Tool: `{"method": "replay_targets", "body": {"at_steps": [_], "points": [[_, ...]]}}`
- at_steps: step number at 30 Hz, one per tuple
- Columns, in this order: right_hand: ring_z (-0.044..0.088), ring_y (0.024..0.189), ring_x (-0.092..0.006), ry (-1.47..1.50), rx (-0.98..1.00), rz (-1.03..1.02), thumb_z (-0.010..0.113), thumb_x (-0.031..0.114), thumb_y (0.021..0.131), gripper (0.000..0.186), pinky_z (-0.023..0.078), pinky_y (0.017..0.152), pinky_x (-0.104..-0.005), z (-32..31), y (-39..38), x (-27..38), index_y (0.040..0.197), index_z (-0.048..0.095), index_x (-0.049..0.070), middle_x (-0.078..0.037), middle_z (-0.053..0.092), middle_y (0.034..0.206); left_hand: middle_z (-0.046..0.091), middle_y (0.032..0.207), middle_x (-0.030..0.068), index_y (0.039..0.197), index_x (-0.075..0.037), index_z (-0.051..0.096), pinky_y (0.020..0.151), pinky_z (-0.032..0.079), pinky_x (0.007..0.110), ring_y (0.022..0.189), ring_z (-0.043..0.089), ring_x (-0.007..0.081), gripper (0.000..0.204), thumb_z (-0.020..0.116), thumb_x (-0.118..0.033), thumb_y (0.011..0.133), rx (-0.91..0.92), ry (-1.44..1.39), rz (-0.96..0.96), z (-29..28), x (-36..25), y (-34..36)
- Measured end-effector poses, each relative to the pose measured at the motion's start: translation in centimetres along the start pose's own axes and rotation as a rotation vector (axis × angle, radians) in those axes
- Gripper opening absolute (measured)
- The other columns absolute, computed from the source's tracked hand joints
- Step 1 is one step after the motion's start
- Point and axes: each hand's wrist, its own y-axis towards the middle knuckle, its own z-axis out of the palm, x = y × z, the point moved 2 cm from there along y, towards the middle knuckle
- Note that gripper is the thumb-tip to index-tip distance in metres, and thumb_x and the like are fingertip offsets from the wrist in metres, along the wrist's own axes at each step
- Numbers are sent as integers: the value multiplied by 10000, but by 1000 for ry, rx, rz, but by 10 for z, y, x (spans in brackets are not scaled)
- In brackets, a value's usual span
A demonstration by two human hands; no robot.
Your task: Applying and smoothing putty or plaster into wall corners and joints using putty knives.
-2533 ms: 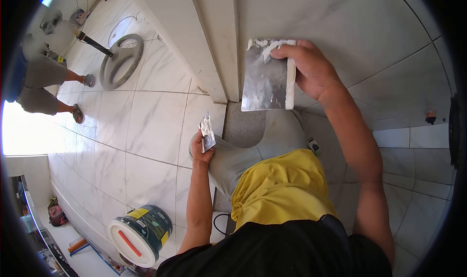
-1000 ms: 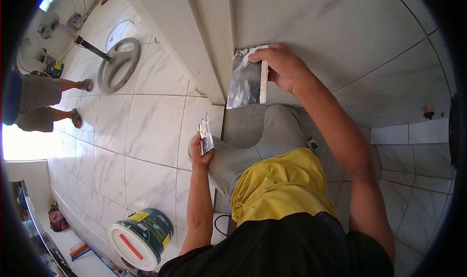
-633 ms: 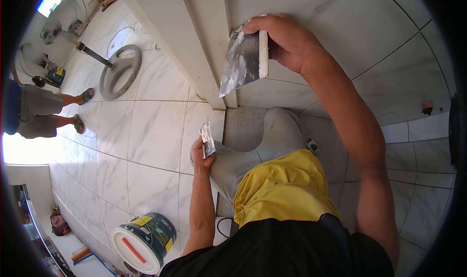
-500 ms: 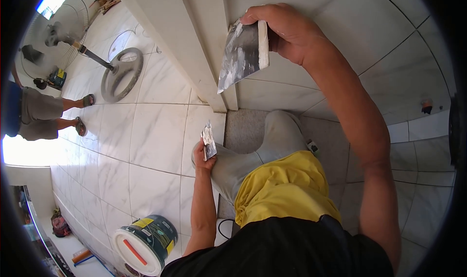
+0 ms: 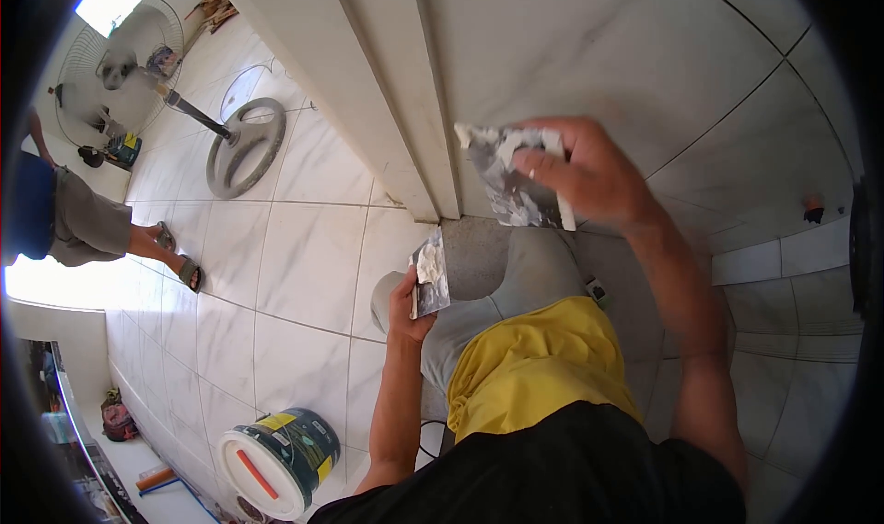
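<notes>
Just right of the door frame, before the tiled wall, the right hand has its fingers closed on the pale edge of a wide blade, thumb across the smeared face. Near the left thigh, the left hand holds a smaller blade in its fingers, white paste heaped on it. The blades are apart. On the floor, to the left, stand a lidded bucket, a fan and a co-worker.
</notes>
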Motion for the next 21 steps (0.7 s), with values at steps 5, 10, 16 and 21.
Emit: {"method": "replay_targets", "body": {"at_steps": [5,10,16,21], "points": [[554,899,-219,-773,12,-477,577,1,715,347,433,791,-342,76,-56,-69,1056,626,38,-55,614,1014,648,993,102,1065,-29,557,476,543,253,777,652,150,275,393,-234,983,80,-53,-117,56,6,-25],[544,901,-231,-800,116,-490,573,3,702,348,422,784,-351,66,-67,-95,1043,633,43,-64,607,1009,665,933,81,1070,-32,562,573,577,235,730,671,158,246,416,-207,978,192,-82,1,37,-28,-26],[640,718,-344,-175,-171,228,659,167,767,260,495,661,-367,77,-2,-191,931,641,-33,-215,645,788,667,973,45,1098,-61,577,679,563,255,808,660,155,276,411,-249,983,329,-66,174,-21,-55,-2],[648,700,-321,-242,-274,178,693,193,726,272,491,650,-357,79,37,-250,878,655,-30,-205,644,746,661,999,46,1118,-67,583,649,558,281,822,657,143,284,433,-261,975,-140,-75,195,-74,5,27]]}}
